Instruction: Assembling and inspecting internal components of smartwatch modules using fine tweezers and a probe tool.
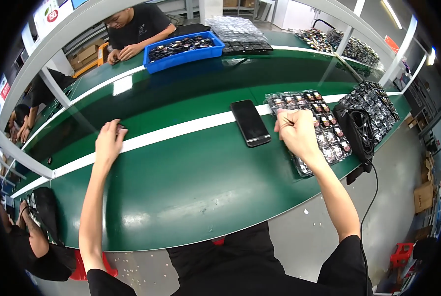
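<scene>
Looking steeply down and forward from head height, through the left of two side-by-side head-worn fisheyes. Hanging above the near edge of the green workbench (181,197), facing its far edge. Sitting close enough for covering left hand (108,141), right hand (298,133) and both forearms (92,212). Reaching past the far edge to the blue bin (187,59). Bending straight edges toward the rim.

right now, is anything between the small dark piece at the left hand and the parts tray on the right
Yes: a black phone lies flat between them, and the right hand is above the parts tray.
</scene>
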A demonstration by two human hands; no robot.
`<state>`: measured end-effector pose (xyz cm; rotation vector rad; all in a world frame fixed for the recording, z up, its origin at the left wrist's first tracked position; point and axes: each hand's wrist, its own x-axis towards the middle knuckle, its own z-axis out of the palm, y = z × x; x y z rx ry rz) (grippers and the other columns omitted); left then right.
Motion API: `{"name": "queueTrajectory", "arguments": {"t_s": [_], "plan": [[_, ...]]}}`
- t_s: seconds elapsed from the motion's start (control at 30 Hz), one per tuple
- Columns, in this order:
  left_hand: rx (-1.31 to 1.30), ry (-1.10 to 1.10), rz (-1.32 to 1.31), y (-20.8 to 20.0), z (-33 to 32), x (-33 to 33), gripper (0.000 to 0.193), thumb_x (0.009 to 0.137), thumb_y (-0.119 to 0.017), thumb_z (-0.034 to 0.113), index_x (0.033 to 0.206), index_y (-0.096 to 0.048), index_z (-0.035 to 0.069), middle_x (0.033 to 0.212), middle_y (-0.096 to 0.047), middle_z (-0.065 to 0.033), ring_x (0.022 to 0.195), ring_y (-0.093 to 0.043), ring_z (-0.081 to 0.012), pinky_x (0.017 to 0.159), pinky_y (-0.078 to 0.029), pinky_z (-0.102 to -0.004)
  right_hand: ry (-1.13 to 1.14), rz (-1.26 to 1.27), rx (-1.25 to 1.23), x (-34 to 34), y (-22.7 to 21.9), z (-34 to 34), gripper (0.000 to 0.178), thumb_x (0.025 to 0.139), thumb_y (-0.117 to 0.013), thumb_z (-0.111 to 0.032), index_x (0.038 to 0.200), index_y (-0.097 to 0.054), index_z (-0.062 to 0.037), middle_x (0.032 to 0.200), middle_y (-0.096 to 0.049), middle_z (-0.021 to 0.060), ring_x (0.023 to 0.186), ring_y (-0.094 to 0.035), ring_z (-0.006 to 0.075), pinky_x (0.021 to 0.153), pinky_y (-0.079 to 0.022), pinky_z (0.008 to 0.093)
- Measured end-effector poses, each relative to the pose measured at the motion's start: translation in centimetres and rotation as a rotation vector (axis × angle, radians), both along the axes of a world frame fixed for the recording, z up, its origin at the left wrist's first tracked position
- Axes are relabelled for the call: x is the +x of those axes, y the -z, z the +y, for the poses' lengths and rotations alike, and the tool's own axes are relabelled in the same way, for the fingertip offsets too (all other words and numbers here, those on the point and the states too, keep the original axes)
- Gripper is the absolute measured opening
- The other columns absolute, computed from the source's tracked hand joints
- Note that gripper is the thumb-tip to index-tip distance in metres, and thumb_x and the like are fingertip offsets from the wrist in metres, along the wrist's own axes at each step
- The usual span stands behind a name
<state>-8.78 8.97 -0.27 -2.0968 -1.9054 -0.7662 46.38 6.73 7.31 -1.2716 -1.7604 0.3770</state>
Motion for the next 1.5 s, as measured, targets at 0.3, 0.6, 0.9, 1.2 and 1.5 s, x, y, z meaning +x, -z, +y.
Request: {"name": "queueTrajectory", "arguments": {"t_s": [0.3,0.6,0.9,1.2,1.5], "plan": [[-0.16,0.493,-0.093,-2.6,-10.3,13.2,0.056,0.095,-0.085,0.03,0.144,-0.069,0.008,0.124,-0.071,-0.0111,0.111,-0.069,-0.0327,0.097,-0.056,-0.0449,-0.308,-0.108,-0.304,-12.7,4.0,-0.6,0.034,0.093,-0.068,-0.006,0.064,-0.057,0.0079,0.059,-0.045,0.0256,0.057,-0.036,0.0409,0.058,-0.049,0.0409],[-0.279,0.581,-0.347,-0.6,-9.9,11.8,0.071,0.087,-0.089,0.014,0.152,-0.063,0.007,0.129,-0.074,-0.0113,0.113,-0.068,-0.0318,0.102,-0.054,-0.0437,-0.441,-0.115,-0.424,-15.4,5.9,-2.3,0.038,0.091,-0.066,-0.005,0.059,-0.051,0.0082,0.054,-0.042,0.0193,0.045,-0.039,0.0254,0.051,-0.04,0.0423],[-0.275,0.592,-0.356,-0.1,-10.1,11.2,0.077,0.085,-0.094,0.016,0.154,-0.062,0.008,0.133,-0.076,-0.0107,0.117,-0.07,-0.0317,0.104,-0.053,-0.0444,-0.482,-0.145,-0.424,-15.6,5.7,-2.3,0.047,0.101,-0.084,-0.024,0.072,-0.058,0.0015,0.054,-0.039,0.0091,0.051,-0.031,0.0162,0.05,-0.031,0.0364],[-0.305,0.551,-0.298,-0.6,-10.1,10.8,0.058,0.081,-0.097,0.018,0.135,-0.076,0.01,0.127,-0.067,-0.0085,0.116,-0.063,-0.0314,0.101,-0.05,-0.0438,-0.595,-0.008,-0.416,-14.9,6.0,-2.3,0.014,0.111,-0.07,-0.011,0.118,-0.064,-0.0021,0.071,-0.053,0.0047,0.061,-0.046,0.015,0.057,-0.039,0.0345],[-0.351,0.602,-0.351,-0.5,-10.1,10.8,0.057,0.086,-0.094,0.019,0.138,-0.073,0.008,0.113,-0.073,-0.0056,0.099,-0.066,-0.0256,0.096,-0.043,-0.0385,-0.648,0.041,-0.277,-15.3,6.6,-2.5,0.018,0.106,-0.076,-0.008,0.123,-0.077,-0.0001,0.079,-0.064,0.0055,0.064,-0.055,0.0141,0.059,-0.045,0.0336]]}}
